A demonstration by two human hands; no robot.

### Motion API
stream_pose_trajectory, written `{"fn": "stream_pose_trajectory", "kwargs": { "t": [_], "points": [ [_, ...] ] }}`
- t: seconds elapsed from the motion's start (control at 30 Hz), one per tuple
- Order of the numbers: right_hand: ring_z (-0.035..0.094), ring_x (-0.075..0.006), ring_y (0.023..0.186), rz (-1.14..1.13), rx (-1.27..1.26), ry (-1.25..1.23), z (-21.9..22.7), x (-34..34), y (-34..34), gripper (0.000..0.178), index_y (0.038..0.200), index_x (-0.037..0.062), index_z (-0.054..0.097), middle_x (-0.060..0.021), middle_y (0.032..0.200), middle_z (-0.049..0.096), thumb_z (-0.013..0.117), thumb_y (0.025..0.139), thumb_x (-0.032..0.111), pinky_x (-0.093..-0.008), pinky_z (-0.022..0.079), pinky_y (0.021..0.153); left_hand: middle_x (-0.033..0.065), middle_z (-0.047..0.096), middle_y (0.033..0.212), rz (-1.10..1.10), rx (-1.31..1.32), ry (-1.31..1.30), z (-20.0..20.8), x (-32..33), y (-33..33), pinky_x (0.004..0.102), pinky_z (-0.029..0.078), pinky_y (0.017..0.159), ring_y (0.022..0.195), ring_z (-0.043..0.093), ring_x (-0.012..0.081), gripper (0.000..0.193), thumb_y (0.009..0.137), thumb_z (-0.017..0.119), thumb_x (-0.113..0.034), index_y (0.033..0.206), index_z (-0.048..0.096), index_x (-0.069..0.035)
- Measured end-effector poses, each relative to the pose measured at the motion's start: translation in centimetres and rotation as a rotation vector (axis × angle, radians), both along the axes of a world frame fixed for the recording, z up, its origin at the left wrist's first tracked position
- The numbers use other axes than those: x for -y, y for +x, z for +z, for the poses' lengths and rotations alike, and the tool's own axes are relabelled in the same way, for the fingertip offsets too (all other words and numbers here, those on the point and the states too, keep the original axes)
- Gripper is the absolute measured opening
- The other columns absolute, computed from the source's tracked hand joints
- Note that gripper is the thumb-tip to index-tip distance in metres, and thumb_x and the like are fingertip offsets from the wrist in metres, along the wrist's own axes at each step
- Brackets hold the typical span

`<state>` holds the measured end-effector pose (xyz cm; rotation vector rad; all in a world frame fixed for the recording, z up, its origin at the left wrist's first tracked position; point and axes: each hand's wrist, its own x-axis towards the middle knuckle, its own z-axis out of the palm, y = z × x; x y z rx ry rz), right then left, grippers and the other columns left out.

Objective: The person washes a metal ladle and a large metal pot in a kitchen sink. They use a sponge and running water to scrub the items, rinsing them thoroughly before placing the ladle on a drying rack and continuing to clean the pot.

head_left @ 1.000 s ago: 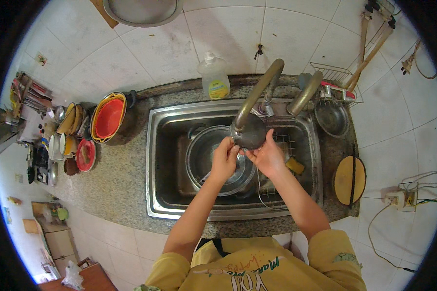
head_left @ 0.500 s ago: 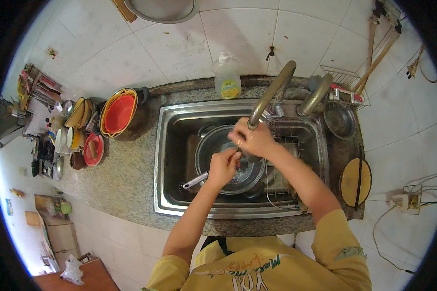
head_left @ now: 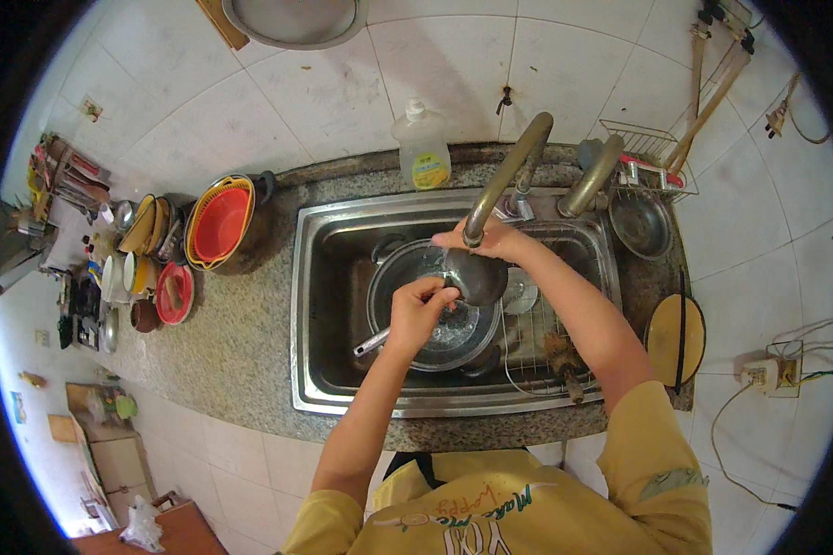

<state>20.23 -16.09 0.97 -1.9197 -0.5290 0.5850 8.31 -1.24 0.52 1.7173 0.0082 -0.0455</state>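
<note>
Under the tap (head_left: 473, 239), a dark, round, bowl-shaped thing (head_left: 481, 277) is held tilted over a large basin (head_left: 376, 319) with water in it. My left hand (head_left: 416, 313) pinches its near left edge between thumb and fingers. At its far side, my right hand (head_left: 486, 240) grips the rim, partly hidden behind the tap's end. A silver handle (head_left: 370, 342) juts out of the basin beside my left wrist; I cannot tell whether it joins the held thing. The basin stands in a steel sink (head_left: 324, 277).
A wire rack (head_left: 528, 375) fills the sink's right side, with a clear glass (head_left: 520, 291) and a brown scrubber (head_left: 562, 356) on it. Behind the sink stands a soap bottle (head_left: 423, 148). Left lie a red basket (head_left: 222, 222) in a pot and a red plate (head_left: 176, 291).
The dark bowl-shaped thing has turned, so its broad round face now shows between my hands. My right hand has shifted up and back behind the tap. The view has moved slightly.
</note>
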Motion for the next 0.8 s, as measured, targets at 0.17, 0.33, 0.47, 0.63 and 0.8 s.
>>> {"fn": "stream_pose_trajectory", "kwargs": {
  "t": [0.17,0.33,0.47,0.63,0.8],
  "points": [
    [0.052,-0.0122,0.075,-0.172,-0.681,0.559,0.3,2.5,-1.1,0.022,0.091,0.0035,0.055,-0.0012,0.081,0.055,0.056,0.081,0.023,-0.0267,0.042,0.066,-0.0036,0.051,0.055,0.05,-0.041,-0.071,-0.3,-0.9,0.2,0.0181,0.028,0.044,0.048,0.038,0.0025,0.013,0.076,0.059,-0.01,0.065,0.059,-0.003],
    [0.055,-0.0159,0.083,-0.343,-0.871,0.89,-2.8,4.5,-2.5,0.015,0.095,0.0032,0.055,-0.0045,0.091,0.058,0.053,0.081,0.01,-0.0316,0.046,0.074,0.0009,0.056,0.06,0.108,-0.067,-0.257,-0.8,-0.4,0.9,0.0179,0.03,0.044,0.048,0.04,0.0029,0.007,0.077,0.058,-0.008,0.075,0.059,-0.001],
    [0.053,-0.0159,0.086,-0.496,-0.827,1.048,-2.8,4.2,-5.4,0.017,0.096,0.0045,0.054,-0.0039,0.091,0.056,0.054,0.082,0.013,-0.029,0.043,0.076,0.0019,0.057,0.061,0.181,-0.086,-0.33,-1.1,0.6,2.0,0.0182,0.03,0.043,0.048,0.04,0.0034,0.008,0.078,0.058,-0.008,0.077,0.059,0.0],
    [0.055,-0.0184,0.084,-0.682,-0.829,1.202,-2.1,2.8,-7.6,0.011,0.088,0.0052,0.054,-0.0065,0.088,0.057,0.057,0.081,0.014,-0.0295,0.045,0.077,0.0011,0.055,0.061,0.217,0.006,-0.346,-0.9,2.7,2.9,0.018,0.032,0.046,0.049,0.043,0.0049,0.01,0.081,0.054,-0.008,0.076,0.059,-0.001],
    [0.057,-0.0221,0.085,-0.646,-0.726,1.309,-1.9,1.2,-9.1,0.01,0.074,0.0026,0.051,-0.0109,0.085,0.057,0.057,0.08,0.008,-0.0329,0.045,0.082,0.0023,0.05,0.061,0.199,0.147,-0.134,-1.4,4.4,3.4,0.0212,0.037,0.05,0.053,0.045,0.0081,0.008,0.082,0.048,-0.003,0.08,0.055,0.001]
  ]
}}
